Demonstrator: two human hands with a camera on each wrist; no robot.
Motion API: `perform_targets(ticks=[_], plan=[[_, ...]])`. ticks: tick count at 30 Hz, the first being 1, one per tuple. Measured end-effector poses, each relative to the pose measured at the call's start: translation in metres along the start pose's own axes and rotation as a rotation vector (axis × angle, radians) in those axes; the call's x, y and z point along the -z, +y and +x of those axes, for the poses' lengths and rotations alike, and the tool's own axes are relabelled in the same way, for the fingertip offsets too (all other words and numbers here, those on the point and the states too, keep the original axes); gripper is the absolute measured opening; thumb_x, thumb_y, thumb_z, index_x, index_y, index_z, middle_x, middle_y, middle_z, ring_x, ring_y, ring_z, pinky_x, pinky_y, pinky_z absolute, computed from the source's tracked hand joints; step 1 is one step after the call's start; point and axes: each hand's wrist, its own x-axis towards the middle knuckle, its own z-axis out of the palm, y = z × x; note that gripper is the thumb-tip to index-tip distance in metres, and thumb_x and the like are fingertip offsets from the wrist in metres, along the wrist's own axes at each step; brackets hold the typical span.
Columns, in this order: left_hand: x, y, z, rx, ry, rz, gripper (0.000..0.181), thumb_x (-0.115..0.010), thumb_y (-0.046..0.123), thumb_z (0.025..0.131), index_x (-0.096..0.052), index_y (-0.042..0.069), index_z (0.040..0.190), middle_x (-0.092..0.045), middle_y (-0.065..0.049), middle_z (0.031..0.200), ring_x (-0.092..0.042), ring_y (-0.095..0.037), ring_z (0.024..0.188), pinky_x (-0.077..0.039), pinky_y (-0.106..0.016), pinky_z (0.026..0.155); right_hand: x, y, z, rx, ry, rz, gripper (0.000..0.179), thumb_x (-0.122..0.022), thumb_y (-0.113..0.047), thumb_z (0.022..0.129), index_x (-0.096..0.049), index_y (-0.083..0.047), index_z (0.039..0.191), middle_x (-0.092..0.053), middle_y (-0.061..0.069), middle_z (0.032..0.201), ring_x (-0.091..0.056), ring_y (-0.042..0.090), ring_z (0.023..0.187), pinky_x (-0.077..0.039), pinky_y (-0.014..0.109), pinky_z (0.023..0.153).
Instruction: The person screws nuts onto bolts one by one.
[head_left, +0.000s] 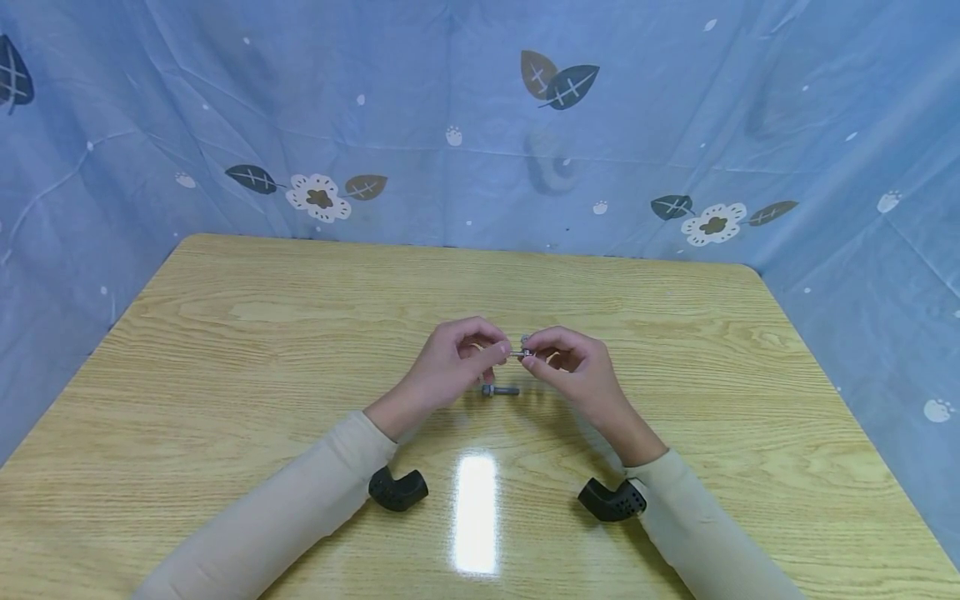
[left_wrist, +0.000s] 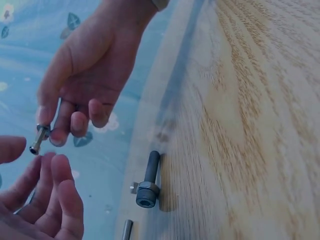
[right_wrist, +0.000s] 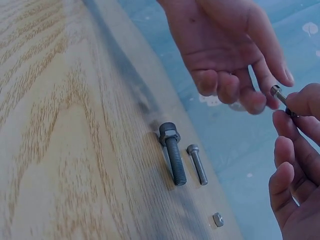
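My right hand [head_left: 573, 362] pinches a small silver bolt [right_wrist: 281, 95] between thumb and index finger, at a nut [left_wrist: 44, 130] on its shank. The bolt's head points at my left hand [head_left: 465, 358]. In both wrist views the left thumb and index finger stand apart on either side of that head, with a gap around it. The left hand's other fingers are loosely bent. On the table below the hands lies a larger dark bolt [head_left: 504, 391] with a nut [right_wrist: 171, 136] up against its head.
Beside the dark bolt on the wooden table [head_left: 300, 333] lies a thinner silver bolt [right_wrist: 198, 165]. A small loose nut [right_wrist: 218, 219] sits close to it. A blue patterned curtain [head_left: 450, 100] hangs behind the table. Black curved pieces [head_left: 397, 490] sit at both wrists.
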Motion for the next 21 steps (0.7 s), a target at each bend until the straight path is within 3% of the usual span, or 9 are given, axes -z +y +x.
perform_targets(ticks=[5, 12, 21], plan=[[-0.0004, -0.0008, 0.0012, -0.005, -0.007, -0.028, 0.016, -0.059, 0.018, 0.097, -0.067, 0.006, 0.103, -0.069, -0.011, 0.090, -0.064, -0.041, 0.076, -0.056, -0.047, 0.068, -0.0002, -0.0007, 0.0003, -0.004, 0.004, -0.011, 0.014, -0.065, 0.001, 0.089, -0.067, 0.003, 0.102, -0.067, -0.010, 0.092, -0.060, 0.009, 0.081, -0.050, 0.023, 0.063], [0.0006, 0.0014, -0.0012, 0.001, -0.005, -0.022, 0.011, -0.065, 0.016, 0.093, -0.068, 0.013, 0.103, -0.067, -0.019, 0.092, -0.066, -0.040, 0.081, -0.056, -0.044, 0.074, -0.0005, -0.0024, 0.0006, -0.017, 0.013, -0.024, 0.013, -0.066, 0.001, 0.088, -0.068, -0.001, 0.100, -0.067, -0.009, 0.091, -0.060, 0.009, 0.080, -0.050, 0.023, 0.063], [0.0011, 0.0002, -0.0014, -0.018, -0.030, -0.023, 0.020, -0.067, 0.016, 0.090, -0.066, 0.010, 0.110, -0.063, -0.003, 0.111, -0.066, -0.030, 0.088, -0.057, -0.046, 0.077, -0.0009, -0.0035, 0.0008, -0.022, 0.010, -0.021, 0.013, -0.066, 0.000, 0.088, -0.068, 0.000, 0.101, -0.067, -0.010, 0.092, -0.061, 0.009, 0.081, -0.050, 0.024, 0.065]])
